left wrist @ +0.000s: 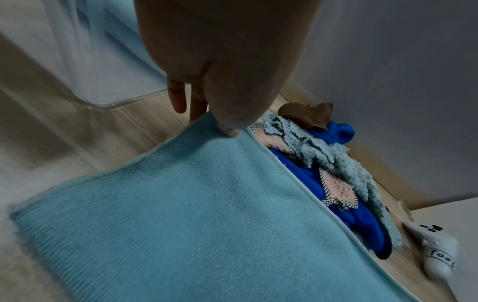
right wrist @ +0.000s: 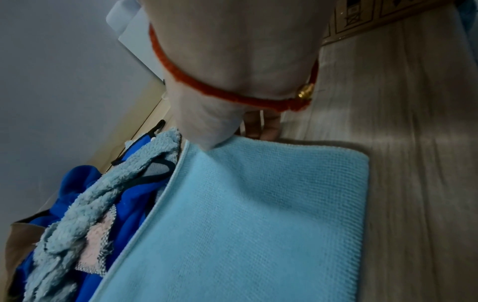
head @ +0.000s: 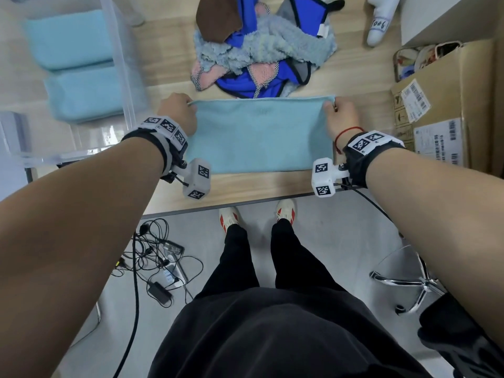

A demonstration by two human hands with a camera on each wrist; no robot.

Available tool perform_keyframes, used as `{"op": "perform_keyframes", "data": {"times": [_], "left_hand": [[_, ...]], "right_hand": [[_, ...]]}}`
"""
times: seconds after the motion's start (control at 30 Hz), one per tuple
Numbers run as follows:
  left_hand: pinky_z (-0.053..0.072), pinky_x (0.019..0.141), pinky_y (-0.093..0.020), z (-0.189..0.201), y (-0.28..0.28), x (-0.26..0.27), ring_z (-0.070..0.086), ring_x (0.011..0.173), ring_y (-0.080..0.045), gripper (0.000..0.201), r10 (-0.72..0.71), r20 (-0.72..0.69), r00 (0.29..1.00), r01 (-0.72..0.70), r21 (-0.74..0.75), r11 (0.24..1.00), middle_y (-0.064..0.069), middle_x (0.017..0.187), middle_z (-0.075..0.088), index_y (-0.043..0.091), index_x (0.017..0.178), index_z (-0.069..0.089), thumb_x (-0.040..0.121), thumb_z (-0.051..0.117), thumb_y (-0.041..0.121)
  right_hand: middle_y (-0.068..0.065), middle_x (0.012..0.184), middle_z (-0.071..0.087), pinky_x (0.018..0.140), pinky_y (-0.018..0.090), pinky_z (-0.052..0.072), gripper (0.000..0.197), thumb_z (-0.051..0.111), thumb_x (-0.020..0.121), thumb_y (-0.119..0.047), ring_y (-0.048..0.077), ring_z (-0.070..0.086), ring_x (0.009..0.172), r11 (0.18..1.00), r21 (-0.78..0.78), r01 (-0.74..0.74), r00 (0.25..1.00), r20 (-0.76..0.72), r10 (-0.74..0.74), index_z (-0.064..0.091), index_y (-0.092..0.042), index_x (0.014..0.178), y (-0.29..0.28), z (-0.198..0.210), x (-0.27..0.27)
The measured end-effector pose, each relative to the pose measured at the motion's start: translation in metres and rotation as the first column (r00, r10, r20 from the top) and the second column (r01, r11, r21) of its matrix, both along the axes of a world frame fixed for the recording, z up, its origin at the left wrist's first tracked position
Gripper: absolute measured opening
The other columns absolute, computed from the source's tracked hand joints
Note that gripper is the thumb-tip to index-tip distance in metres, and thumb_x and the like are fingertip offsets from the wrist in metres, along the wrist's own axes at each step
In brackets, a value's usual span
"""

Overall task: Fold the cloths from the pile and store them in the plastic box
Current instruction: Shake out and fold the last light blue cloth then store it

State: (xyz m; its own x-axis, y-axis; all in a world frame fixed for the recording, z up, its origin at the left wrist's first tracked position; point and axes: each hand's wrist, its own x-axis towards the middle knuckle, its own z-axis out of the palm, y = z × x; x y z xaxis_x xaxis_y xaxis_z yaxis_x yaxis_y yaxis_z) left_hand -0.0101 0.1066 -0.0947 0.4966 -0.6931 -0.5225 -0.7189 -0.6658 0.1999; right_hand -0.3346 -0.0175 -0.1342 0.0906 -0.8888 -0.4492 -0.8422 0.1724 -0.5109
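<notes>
A light blue cloth [head: 259, 135] [left wrist: 181, 214] [right wrist: 258, 214] lies flat on the wooden table, folded into a wide rectangle. My left hand [head: 181, 110] [left wrist: 225, 122] pinches its far left corner. My right hand [head: 338, 113] [right wrist: 220, 139] pinches its far right corner. Just beyond the cloth's far edge sits the pile of cloths [head: 261, 47] [left wrist: 323, 163] [right wrist: 85, 214]: fluffy pale blue, royal blue, pink and brown pieces. The clear plastic box [head: 120, 77] [left wrist: 108, 81] stands at the left, with folded light blue cloths [head: 76, 64] inside.
A cardboard box [head: 441, 105] stands at the table's right side. A white game controller [head: 381, 20] [left wrist: 437, 251] lies at the back right. The table's front edge [head: 245, 205] runs just below the cloth. Cables and a chair base are on the floor.
</notes>
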Motion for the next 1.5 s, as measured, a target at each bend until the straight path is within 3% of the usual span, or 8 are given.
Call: {"op": "perform_keyframes", "data": {"times": [0.17, 0.33, 0.47, 0.6, 0.8, 0.97, 1.1, 1.5], "left_hand": [[0.043, 0.071, -0.032, -0.007, -0.002, 0.004, 0.054, 0.081, -0.03, 0.024, 0.043, 0.048, 0.998, -0.048, 0.094, 0.994, -0.016, 0.106, 0.066, 0.006, 0.109, 0.065, 0.097, 0.047, 0.016], [0.044, 0.076, -0.034, -0.015, 0.001, 0.004, 0.059, 0.105, -0.035, 0.033, 0.101, 0.049, 0.994, -0.106, 0.12, 0.987, -0.016, 0.121, 0.059, 0.011, 0.126, 0.053, 0.093, 0.05, 0.014], [0.041, 0.078, -0.033, -0.014, 0.003, -0.001, 0.054, 0.109, -0.034, 0.037, 0.133, 0.062, 0.989, -0.138, 0.087, 0.987, -0.018, 0.123, 0.051, 0.008, 0.124, 0.045, 0.088, 0.049, 0.002], [0.045, 0.087, -0.038, -0.005, 0.003, -0.009, 0.049, 0.109, -0.034, 0.044, 0.159, 0.086, 0.983, -0.156, -0.042, 0.987, -0.017, 0.124, 0.044, 0.009, 0.119, 0.043, 0.078, 0.051, -0.007], [0.041, 0.082, -0.038, 0.016, -0.006, -0.059, 0.044, 0.109, -0.031, 0.049, -0.07, 0.135, 0.988, 0.102, -0.247, 0.964, -0.012, 0.121, 0.045, 0.013, 0.113, 0.047, 0.069, 0.056, -0.005], [0.044, 0.087, -0.042, 0.003, 0.009, -0.108, 0.039, 0.117, -0.029, 0.068, -0.381, -0.022, 0.924, 0.373, -0.164, 0.913, -0.009, 0.129, 0.038, 0.02, 0.126, 0.045, 0.07, 0.078, 0.039], [0.043, 0.096, -0.047, -0.018, 0.035, -0.117, 0.031, 0.128, -0.031, 0.1, -0.435, 0.043, 0.899, 0.436, 0.001, 0.9, -0.009, 0.145, 0.025, 0.028, 0.143, 0.029, 0.062, 0.082, 0.053], [0.042, 0.097, -0.046, -0.013, 0.053, -0.155, 0.029, 0.128, -0.034, 0.105, -0.463, 0.082, 0.883, 0.458, 0.071, 0.886, -0.013, 0.146, 0.02, 0.026, 0.144, 0.02, 0.063, 0.083, 0.049]], "right_hand": [[0.006, 0.067, 0.045, 0.065, 0.033, 0.035, 0.036, 0.043, 0.097, -0.035, 0.026, 0.044, 0.071, 1.0, 0.016, -0.019, 0.997, -0.081, 0.02, 0.043, -0.013, 0.069, -0.006, -0.007, 0.004], [0.0, 0.061, 0.041, 0.063, 0.031, 0.035, 0.04, 0.045, 0.096, -0.039, 0.027, 0.046, 0.071, 0.999, 0.009, -0.035, 0.977, -0.21, 0.036, 0.038, -0.017, 0.062, -0.008, -0.006, 0.009], [0.003, 0.085, 0.06, 0.068, 0.031, 0.04, 0.032, 0.049, 0.093, -0.043, 0.026, 0.055, 0.078, 0.999, -0.009, 0.045, 0.97, -0.237, -0.046, 0.058, -0.013, 0.091, -0.007, -0.005, 0.007], [0.009, 0.106, 0.061, 0.071, 0.03, 0.04, 0.024, 0.051, 0.093, -0.029, 0.029, 0.058, 0.088, 0.981, -0.152, 0.124, 0.977, -0.157, -0.147, 0.053, -0.009, 0.106, -0.002, 0.0, 0.001], [0.015, 0.113, 0.053, 0.085, 0.041, 0.043, 0.025, 0.05, 0.086, -0.02, 0.033, 0.052, 0.1, 0.856, -0.379, -0.352, 0.935, -0.093, 0.343, 0.056, -0.009, 0.108, 0.025, 0.02, 0.02], [0.005, 0.133, 0.044, 0.094, 0.044, 0.043, 0.046, 0.063, 0.085, -0.033, 0.029, 0.043, 0.119, 0.77, -0.149, -0.62, 0.782, -0.186, 0.594, 0.05, -0.024, 0.128, 0.062, 0.016, 0.024], [0.007, 0.139, 0.037, 0.104, 0.042, 0.035, 0.066, 0.076, 0.075, -0.037, 0.032, 0.037, 0.124, 0.864, -0.108, -0.491, 0.854, -0.253, 0.454, 0.045, -0.027, 0.133, 0.068, 0.008, -0.004], [0.016, 0.126, 0.055, 0.096, 0.039, 0.047, 0.087, 0.084, 0.064, -0.048, 0.031, 0.053, 0.117, 0.987, 0.131, 0.094, 0.975, -0.211, -0.065, 0.046, 0.001, 0.125, 0.078, 0.022, -0.038]]}}
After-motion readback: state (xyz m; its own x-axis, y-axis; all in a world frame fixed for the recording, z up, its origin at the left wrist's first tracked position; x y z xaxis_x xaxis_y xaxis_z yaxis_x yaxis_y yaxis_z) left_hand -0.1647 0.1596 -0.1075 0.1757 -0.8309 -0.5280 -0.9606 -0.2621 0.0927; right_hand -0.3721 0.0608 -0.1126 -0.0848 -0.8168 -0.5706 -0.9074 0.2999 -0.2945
